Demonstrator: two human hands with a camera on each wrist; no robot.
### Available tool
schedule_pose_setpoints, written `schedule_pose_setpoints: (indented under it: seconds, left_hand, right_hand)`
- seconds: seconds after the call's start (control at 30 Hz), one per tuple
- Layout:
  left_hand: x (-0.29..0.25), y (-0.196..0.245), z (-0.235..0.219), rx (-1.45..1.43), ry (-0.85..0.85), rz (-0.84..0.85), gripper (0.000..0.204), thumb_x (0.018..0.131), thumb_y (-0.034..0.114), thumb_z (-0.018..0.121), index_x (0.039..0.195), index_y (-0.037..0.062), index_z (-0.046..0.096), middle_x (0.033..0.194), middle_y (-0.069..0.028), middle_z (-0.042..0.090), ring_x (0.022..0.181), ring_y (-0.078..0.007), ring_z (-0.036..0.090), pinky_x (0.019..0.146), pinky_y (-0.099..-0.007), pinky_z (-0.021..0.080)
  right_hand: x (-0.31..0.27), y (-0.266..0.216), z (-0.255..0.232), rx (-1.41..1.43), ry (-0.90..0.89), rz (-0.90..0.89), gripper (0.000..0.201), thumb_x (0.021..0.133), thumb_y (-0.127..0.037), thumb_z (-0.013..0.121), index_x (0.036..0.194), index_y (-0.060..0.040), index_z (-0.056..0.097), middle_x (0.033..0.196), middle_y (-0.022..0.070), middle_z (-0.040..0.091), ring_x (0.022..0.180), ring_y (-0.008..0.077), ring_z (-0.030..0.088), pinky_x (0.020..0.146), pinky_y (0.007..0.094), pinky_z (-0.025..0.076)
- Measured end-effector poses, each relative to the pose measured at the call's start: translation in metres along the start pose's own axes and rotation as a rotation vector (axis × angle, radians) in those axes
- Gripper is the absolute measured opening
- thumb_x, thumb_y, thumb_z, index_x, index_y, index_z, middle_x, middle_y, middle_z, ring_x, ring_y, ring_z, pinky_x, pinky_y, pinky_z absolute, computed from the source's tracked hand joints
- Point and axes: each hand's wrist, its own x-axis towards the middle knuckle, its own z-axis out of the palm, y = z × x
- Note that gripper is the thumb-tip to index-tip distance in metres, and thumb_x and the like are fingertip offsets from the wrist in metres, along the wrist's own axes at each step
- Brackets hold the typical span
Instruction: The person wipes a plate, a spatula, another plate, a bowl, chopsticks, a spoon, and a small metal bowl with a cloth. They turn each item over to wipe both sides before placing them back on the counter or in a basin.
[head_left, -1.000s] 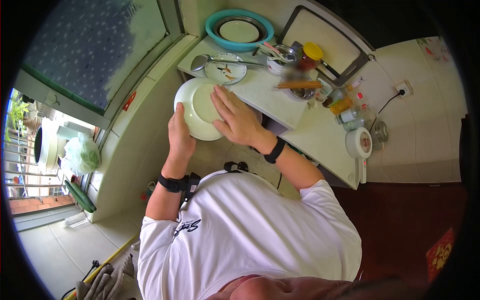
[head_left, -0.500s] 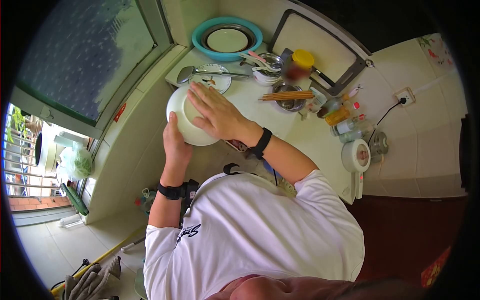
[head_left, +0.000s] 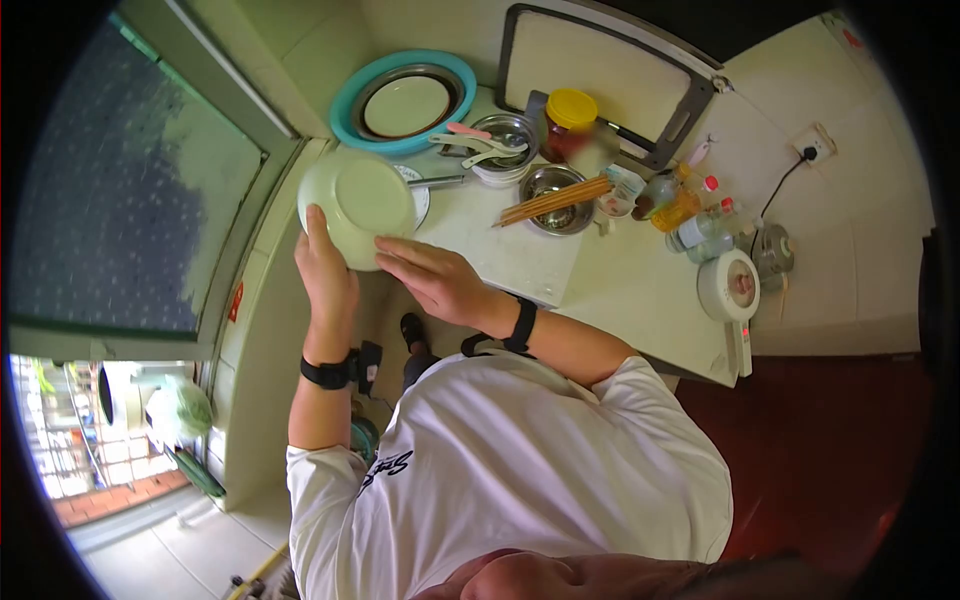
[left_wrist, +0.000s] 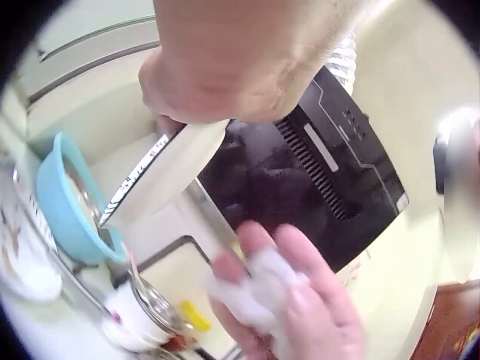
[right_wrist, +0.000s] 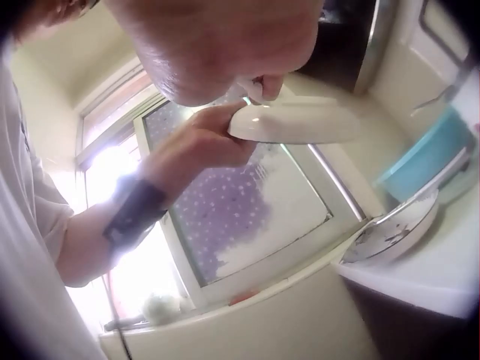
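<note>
My left hand [head_left: 328, 280] grips a white plate [head_left: 355, 205] by its edge, thumb on the underside. The plate's foot ring faces the head camera, and a dark pattern runs along the rim in the left wrist view. At the plate's lower right edge is my right hand [head_left: 440, 285], fingers extended in the head view. The left wrist view shows a crumpled white wad [left_wrist: 262, 289], like cloth or tissue, held between this hand's thumb and fingers, apart from the plate there. Behind the plate, a patterned plate [right_wrist: 394, 229] bears a spatula [head_left: 437, 182].
A turquoise basin [head_left: 345, 105] with a bowl and plate stands at the counter's back left. Right of it are spoons in a metal bowl [head_left: 515, 128], chopsticks [head_left: 555, 202] across another, a yellow-lidded jar [head_left: 572, 110], and several bottles [head_left: 700, 235]. A window [head_left: 110, 220] is at left.
My right hand has slid off the plate's underside to its lower right edge. The plate has tilted and shifted left in view, and the head view has turned.
</note>
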Motion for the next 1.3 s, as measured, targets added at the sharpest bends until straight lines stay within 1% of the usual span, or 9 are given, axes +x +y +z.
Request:
schedule_pose_setpoints:
  seconds: [0.13,0.23,0.33,0.47,0.7,0.9,1.0,1.1,1.3]
  left_hand:
    - [0.093,0.000,0.013,0.692,-0.212,0.380,0.044,0.103,0.035,0.051,0.100,-0.0055,0.068,0.079,-0.0165,0.071,0.069,-0.0256,0.068,0.064,-0.0395,0.051]
    - [0.170,-0.011,0.033,1.263,-0.456,0.670,0.041,0.099,0.036,0.055,0.105,-0.0022,0.068,0.082,-0.0228,0.070,0.070,-0.0349,0.069,0.063,-0.0431,0.053]
    - [0.242,-0.057,0.051,1.248,-0.619,0.958,0.038,0.095,0.038,0.059,0.106,0.0028,0.068,0.084,-0.0219,0.070,0.072,-0.0396,0.067,0.063,-0.0457,0.054]
    - [0.293,-0.109,0.069,1.592,-0.856,0.890,0.030,0.095,0.036,0.058,0.105,0.0104,0.068,0.083,-0.0139,0.070,0.076,-0.0336,0.070,0.066,-0.0438,0.056]
    - [0.331,-0.167,0.070,1.550,-1.147,1.095,0.030,0.096,0.036,0.056,0.117,0.0168,0.066,0.098,-0.0094,0.070,0.086,-0.0275,0.070,0.072,-0.0409,0.057]
    - [0.321,-0.157,0.070,1.657,-1.252,0.867,0.045,0.099,0.038,0.050,0.140,0.0192,0.051,0.132,-0.0137,0.060,0.097,-0.0306,0.069,0.082,-0.0435,0.056]
    - [0.315,-0.158,0.062,1.430,-1.092,1.089,0.034,0.095,0.038,0.057,0.116,0.0127,0.067,0.103,-0.0137,0.070,0.087,-0.0316,0.069,0.072,-0.0428,0.055]
    - [0.288,-0.118,0.062,1.069,-1.029,0.971,0.029,0.093,0.035,0.060,0.105,0.0107,0.071,0.099,-0.0141,0.070,0.085,-0.0321,0.068,0.071,-0.0414,0.055]
    - [0.213,-0.129,-0.016,0.987,-1.317,0.984,0.032,0.083,0.021,0.069,0.113,0.0092,0.066,0.092,-0.0095,0.069,0.079,-0.0290,0.067,0.067,-0.0396,0.053]
  right_hand:
    - [-0.012,0.015,-0.005,0.046,0.098,0.150,0.034,0.084,0.001,0.062,0.118,-0.0040,0.065,0.123,0.0141,0.065,0.100,0.0298,0.067,0.083,0.0362,0.056]
    - [-0.035,0.034,0.003,-0.055,0.116,0.293,0.028,0.084,0.001,0.063,0.111,-0.0039,0.069,0.115,0.0133,0.069,0.090,0.0286,0.070,0.077,0.0355,0.058]
    - [-0.048,0.032,0.009,-0.143,0.108,0.458,0.025,0.083,-0.001,0.063,0.107,-0.0047,0.070,0.112,0.0120,0.070,0.090,0.0286,0.070,0.077,0.0353,0.057]
    - [-0.051,0.018,0.022,-0.208,0.133,0.679,0.026,0.085,-0.003,0.062,0.109,-0.0052,0.070,0.114,0.0133,0.069,0.091,0.0302,0.069,0.079,0.0351,0.057]
    - [-0.050,0.011,0.053,-0.318,0.269,0.836,0.029,0.084,-0.001,0.060,0.110,-0.0056,0.071,0.113,0.0148,0.070,0.086,0.0287,0.070,0.074,0.0331,0.056]
    - [-0.054,0.015,0.073,-0.370,0.332,0.847,0.029,0.083,0.000,0.060,0.109,-0.0057,0.071,0.113,0.0144,0.070,0.078,0.0260,0.070,0.069,0.0318,0.055]
    - [-0.045,0.018,0.073,-0.363,0.347,0.854,0.028,0.083,-0.001,0.060,0.108,-0.0056,0.071,0.113,0.0141,0.070,0.081,0.0273,0.070,0.071,0.0330,0.056]
    - [-0.042,0.021,0.074,-0.313,0.355,0.895,0.027,0.083,-0.002,0.058,0.107,-0.0054,0.070,0.110,0.0137,0.070,0.084,0.0291,0.070,0.072,0.0342,0.056]
    - [-0.034,0.044,0.077,-0.254,0.361,0.914,0.026,0.083,-0.001,0.055,0.105,-0.0042,0.069,0.100,0.0132,0.068,0.077,0.0293,0.067,0.069,0.0350,0.053]
